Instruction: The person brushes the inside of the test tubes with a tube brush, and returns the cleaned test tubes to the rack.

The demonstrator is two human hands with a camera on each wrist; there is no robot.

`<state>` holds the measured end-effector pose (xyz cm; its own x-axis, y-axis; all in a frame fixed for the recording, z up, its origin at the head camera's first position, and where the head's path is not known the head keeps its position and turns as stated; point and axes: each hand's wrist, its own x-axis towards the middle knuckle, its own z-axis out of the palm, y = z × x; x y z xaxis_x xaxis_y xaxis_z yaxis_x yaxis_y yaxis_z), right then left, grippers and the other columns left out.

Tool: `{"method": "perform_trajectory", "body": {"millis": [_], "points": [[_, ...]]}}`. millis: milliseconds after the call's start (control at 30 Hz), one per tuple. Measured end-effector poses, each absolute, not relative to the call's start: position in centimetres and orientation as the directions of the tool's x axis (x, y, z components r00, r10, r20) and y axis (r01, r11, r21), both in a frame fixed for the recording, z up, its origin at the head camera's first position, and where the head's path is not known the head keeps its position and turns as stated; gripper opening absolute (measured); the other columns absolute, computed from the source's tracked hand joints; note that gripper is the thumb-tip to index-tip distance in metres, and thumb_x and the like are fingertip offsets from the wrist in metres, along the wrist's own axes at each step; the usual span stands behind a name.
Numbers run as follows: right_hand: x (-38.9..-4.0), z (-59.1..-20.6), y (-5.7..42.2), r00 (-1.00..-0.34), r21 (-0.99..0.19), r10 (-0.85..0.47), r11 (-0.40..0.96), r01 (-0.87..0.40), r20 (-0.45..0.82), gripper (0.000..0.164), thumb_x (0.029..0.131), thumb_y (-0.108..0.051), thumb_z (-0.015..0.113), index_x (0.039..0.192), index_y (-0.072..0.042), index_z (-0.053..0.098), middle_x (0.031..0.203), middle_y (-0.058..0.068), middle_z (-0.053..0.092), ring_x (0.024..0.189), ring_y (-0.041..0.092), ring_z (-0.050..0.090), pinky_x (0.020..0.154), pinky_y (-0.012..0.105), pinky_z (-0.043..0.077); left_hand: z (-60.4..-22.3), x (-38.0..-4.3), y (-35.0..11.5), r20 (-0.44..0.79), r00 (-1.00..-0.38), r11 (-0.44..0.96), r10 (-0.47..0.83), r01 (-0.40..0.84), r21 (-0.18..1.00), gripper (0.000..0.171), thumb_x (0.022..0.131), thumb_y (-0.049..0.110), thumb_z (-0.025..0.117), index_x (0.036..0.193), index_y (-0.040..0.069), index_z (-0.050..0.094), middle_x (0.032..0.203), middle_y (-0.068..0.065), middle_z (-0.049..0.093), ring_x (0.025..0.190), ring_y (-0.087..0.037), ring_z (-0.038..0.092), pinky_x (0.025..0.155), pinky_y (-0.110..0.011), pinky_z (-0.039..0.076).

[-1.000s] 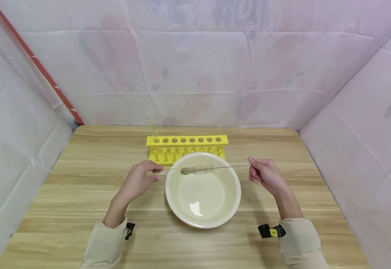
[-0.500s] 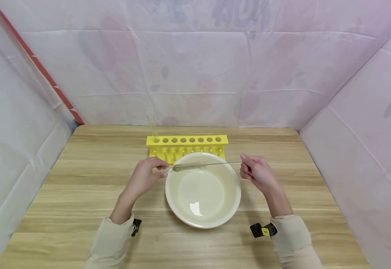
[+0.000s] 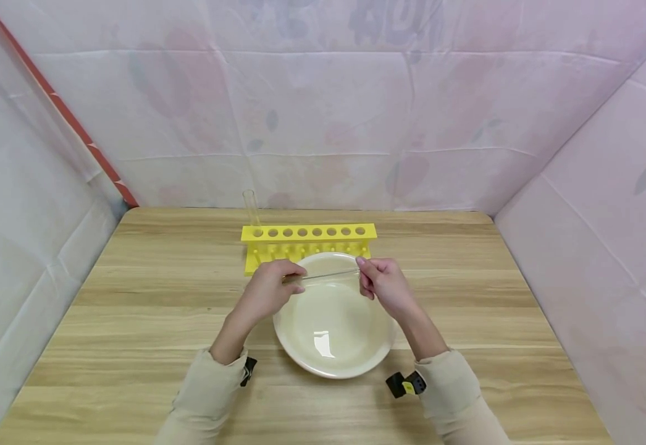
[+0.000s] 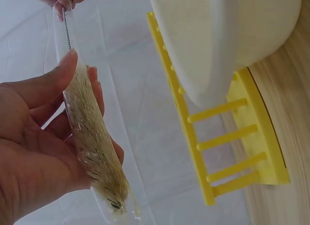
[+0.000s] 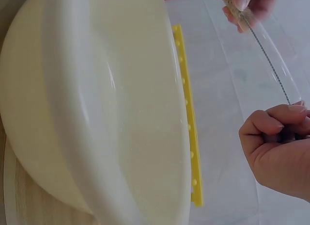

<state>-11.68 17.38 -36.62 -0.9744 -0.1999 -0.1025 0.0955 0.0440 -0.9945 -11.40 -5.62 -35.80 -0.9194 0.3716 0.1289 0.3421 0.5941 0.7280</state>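
Observation:
Over the cream basin [image 3: 334,321], my left hand [image 3: 270,287] holds a clear glass test tube [image 5: 283,57] between thumb and fingers. Inside the tube sits a test tube brush [image 4: 89,123], its tan bristles reaching close to the tube's far end in the left wrist view. The brush's twisted wire runs along the tube to its mouth, where my right hand [image 3: 390,290] grips the handle end with curled fingers. Much of the handle is hidden in that fist. Tube and brush lie nearly level, slightly higher on the right in the head view.
A yellow test tube rack [image 3: 309,233] stands behind the basin, which partly covers it. Another test tube [image 3: 252,209] leans upright in its leftmost hole. The wooden table [image 3: 151,290] is bordered by pale cloth walls [image 3: 323,123] at the back and sides.
My right hand has moved left, pushing the brush deeper into the test tube up to its mouth. My left hand has shifted right with the tube, over the basin's rim.

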Motion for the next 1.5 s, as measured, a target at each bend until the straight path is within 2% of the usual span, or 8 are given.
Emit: {"method": "perform_trajectory", "body": {"millis": [233,667,767,933,1067,1200,1333,1500], "points": [[-11.6,-36.9,17.0,-0.979,-0.996,-0.185,0.022,0.087,-0.089,0.045,0.097,-0.011,0.043,0.058,0.009,0.035,0.050,0.004,0.038,0.042,0.013,0.035,0.045,0.021,0.030,-35.5,-11.4,-5.5,0.100,-0.926,0.611,0.365,0.319,0.725,0.023,0.073,0.002,0.073,0.096,0.001,0.069,0.095,-0.007,0.066,0.088,-0.021,0.061,0.077,-0.033,0.050],[-11.5,-36.2,18.0,-0.980,-0.983,-0.194,0.181,0.016,-0.051,0.046,0.096,-0.014,0.047,0.062,0.016,0.042,0.050,0.006,0.042,0.045,0.020,0.042,0.045,0.024,0.033,-35.4,-11.6,-6.0,0.075,-0.881,0.553,0.466,0.357,0.753,0.018,0.080,0.006,0.069,0.098,0.003,0.067,0.095,-0.005,0.066,0.090,-0.019,0.060,0.080,-0.033,0.049],[-11.4,-36.1,18.2,-0.980,-0.981,-0.199,0.190,-0.046,0.007,0.044,0.096,-0.012,0.046,0.060,0.013,0.043,0.051,0.006,0.043,0.046,0.019,0.043,0.044,0.025,0.034,-35.1,-11.7,-6.3,0.062,-0.859,0.519,0.508,0.363,0.774,0.017,0.081,0.007,0.068,0.098,0.003,0.067,0.094,-0.004,0.066,0.090,-0.018,0.060,0.080,-0.032,0.049],[-11.4,-35.9,18.4,-0.950,-0.956,-0.235,0.162,-0.246,0.205,0.041,0.095,-0.003,0.045,0.055,0.004,0.042,0.050,0.014,0.040,0.046,0.014,0.043,0.045,0.025,0.035,-34.6,-11.9,-7.0,0.045,-0.800,0.439,0.598,0.374,0.817,0.018,0.084,0.009,0.065,0.100,0.001,0.066,0.090,-0.001,0.064,0.085,-0.016,0.056,0.075,-0.029,0.048],[-11.5,-35.7,18.5,-0.927,-0.937,-0.253,0.144,-0.319,0.276,0.042,0.095,-0.002,0.044,0.053,0.001,0.041,0.050,0.019,0.038,0.045,0.022,0.042,0.045,0.024,0.034,-34.3,-12.0,-7.4,0.050,-0.789,0.428,0.613,0.385,0.818,0.018,0.086,0.010,0.063,0.101,0.001,0.066,0.088,-0.001,0.063,0.083,-0.014,0.056,0.073,-0.028,0.047],[-11.6,-35.6,18.3,-0.957,-0.970,-0.219,0.111,-0.218,0.190,0.044,0.096,-0.006,0.045,0.053,0.003,0.037,0.049,0.010,0.039,0.044,0.021,0.039,0.046,0.023,0.032,-34.3,-11.8,-7.0,0.087,-0.823,0.476,0.561,0.407,0.779,0.018,0.083,0.008,0.066,0.100,0.001,0.067,0.090,-0.004,0.066,0.083,-0.015,0.059,0.074,-0.029,0.049],[-11.6,-35.3,18.0,-0.983,-0.999,-0.185,-0.033,-0.015,0.021,0.047,0.096,-0.005,0.043,0.051,0.001,0.030,0.047,0.002,0.033,0.042,0.012,0.033,0.048,0.022,0.030,-34.5,-11.5,-6.4,0.107,-0.871,0.556,0.480,0.396,0.731,0.021,0.080,0.008,0.069,0.100,0.002,0.068,0.094,-0.006,0.067,0.086,-0.017,0.062,0.075,-0.029,0.051],[-11.7,-34.7,17.7,-0.975,-0.969,-0.179,-0.183,0.167,-0.134,0.048,0.096,-0.001,0.039,0.048,-0.005,0.030,0.045,-0.001,0.029,0.039,0.009,0.029,0.048,0.023,0.030,-34.8,-11.2,-5.9,0.170,-0.892,0.618,0.420,0.418,0.666,0.024,0.077,0.007,0.072,0.100,0.003,0.069,0.095,-0.007,0.067,0.088,-0.020,0.062,0.077,-0.032,0.050]]}}
